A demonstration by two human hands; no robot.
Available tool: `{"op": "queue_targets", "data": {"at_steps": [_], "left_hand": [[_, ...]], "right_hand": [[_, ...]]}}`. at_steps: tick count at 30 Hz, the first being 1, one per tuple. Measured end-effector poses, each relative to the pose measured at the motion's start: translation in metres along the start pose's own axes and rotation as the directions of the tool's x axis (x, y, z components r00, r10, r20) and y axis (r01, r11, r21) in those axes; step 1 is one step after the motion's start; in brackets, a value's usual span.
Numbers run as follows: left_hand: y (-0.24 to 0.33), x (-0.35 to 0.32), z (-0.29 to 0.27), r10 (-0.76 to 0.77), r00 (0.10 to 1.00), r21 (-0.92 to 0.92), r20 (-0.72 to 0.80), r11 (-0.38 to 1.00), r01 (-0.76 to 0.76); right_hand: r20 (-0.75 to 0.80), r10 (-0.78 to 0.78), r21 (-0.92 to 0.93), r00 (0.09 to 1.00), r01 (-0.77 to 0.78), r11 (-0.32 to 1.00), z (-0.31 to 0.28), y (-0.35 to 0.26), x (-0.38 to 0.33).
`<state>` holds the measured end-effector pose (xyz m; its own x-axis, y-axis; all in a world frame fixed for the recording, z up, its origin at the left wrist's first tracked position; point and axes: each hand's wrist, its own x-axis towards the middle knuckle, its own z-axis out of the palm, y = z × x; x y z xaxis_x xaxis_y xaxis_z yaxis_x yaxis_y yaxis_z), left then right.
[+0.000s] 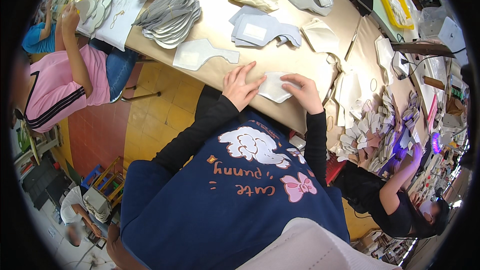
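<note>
A small white fabric-like piece [273,90] lies flat near the front edge of the table, right before me. My left hand [241,88] rests palm down at its left side, fingers spread, with a fingertip at the piece's edge. On its right part lies my right hand [304,92], index finger and thumb stretched out apart over the surface. A pale grey cut piece with a narrow tab [196,54] lies beyond my left hand. Farther off is a small stack of blue-grey pieces [254,28] with a whitish patch on top.
A thick fanned bundle of grey pieces [172,16] stands at the back left. Cream pieces [346,92] and a heap of small cut pieces [372,132] lie to the right. A yellow basket [395,6] is far right. Co-workers sit left [70,82] and right [395,195].
</note>
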<state>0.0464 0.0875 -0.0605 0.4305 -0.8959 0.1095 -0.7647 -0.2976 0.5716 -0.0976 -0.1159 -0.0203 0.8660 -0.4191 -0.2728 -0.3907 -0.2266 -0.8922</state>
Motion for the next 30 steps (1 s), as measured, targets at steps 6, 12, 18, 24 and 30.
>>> {"op": "queue_targets", "data": {"at_steps": [6, 12, 18, 24, 30], "left_hand": [[0.000, 0.000, 0.000, 0.017, 1.000, 0.041, 0.011, 0.999, -0.018], [0.007, 0.002, -0.007, 0.100, 0.995, 0.147, -0.014, 0.984, -0.097], [0.004, 0.009, -0.017, 0.186, 0.971, 0.122, -0.147, 0.978, -0.169], [0.006, 0.008, -0.014, 0.207, 0.969, 0.048, -0.132, 0.978, -0.202], [0.001, -0.004, -0.022, 0.251, 0.965, 0.059, -0.078, 0.967, -0.247]], "right_hand": [[0.013, 0.016, -0.007, 1.000, -0.016, 1.000, -0.001, -0.003, 0.000], [0.011, -0.003, -0.016, 1.000, 0.004, 1.000, -0.001, -0.003, 0.000], [0.009, -0.003, -0.011, 1.000, 0.004, 1.000, -0.001, 0.000, 0.000], [-0.005, -0.024, -0.016, 1.000, 0.024, 1.000, 0.001, 0.002, 0.001], [0.008, -0.024, -0.025, 1.000, 0.024, 0.999, 0.004, 0.004, 0.001]]}}
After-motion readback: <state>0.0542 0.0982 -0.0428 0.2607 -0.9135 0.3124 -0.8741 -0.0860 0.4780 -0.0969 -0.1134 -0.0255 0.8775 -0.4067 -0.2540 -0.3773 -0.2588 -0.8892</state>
